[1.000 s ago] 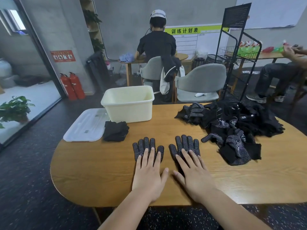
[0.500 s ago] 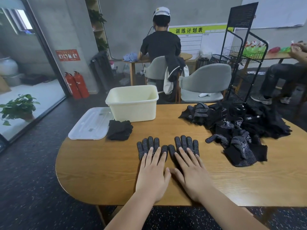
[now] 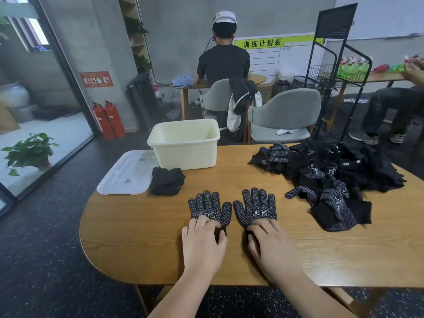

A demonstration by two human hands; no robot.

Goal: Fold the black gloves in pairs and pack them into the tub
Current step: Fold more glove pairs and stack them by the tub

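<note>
Two black dotted gloves lie flat side by side on the wooden table [image 3: 137, 230], fingers pointing away from me. My left hand [image 3: 203, 244] has curled fingers on the cuff of the left glove [image 3: 207, 207] and pinches it against the thumb. The cuff of the right glove [image 3: 257, 207] is held the same way by my right hand [image 3: 271, 247]. The cream tub [image 3: 183, 154] stands open at the back left. A folded black pair [image 3: 166, 181] lies just in front of it.
A heap of loose black gloves [image 3: 332, 175] covers the table's right back. The tub's white lid [image 3: 127, 174] lies left of the folded pair. Grey chairs [image 3: 284, 111], a wire rack [image 3: 330, 72] and a seated person [image 3: 223, 63] are beyond the table.
Both hands lay flat on the gloves before. They have slid back toward me to the cuffs and their fingers have curled. More of each glove's printed palm shows.
</note>
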